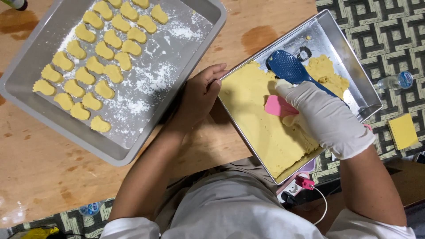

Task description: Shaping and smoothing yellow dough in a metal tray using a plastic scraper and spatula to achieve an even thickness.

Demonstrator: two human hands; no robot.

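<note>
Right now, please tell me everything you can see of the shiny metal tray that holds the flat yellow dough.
The shiny metal tray is rectangular with raised walls and lies turned at an angle on the wooden table, its right part over a patterned mat. Flattened yellow dough covers most of it; a loose lump sits near the far corner. A blue spoon rests inside. The bare left hand holds its left rim; the gloved right hand works above the dough with a pink cutter.
</note>
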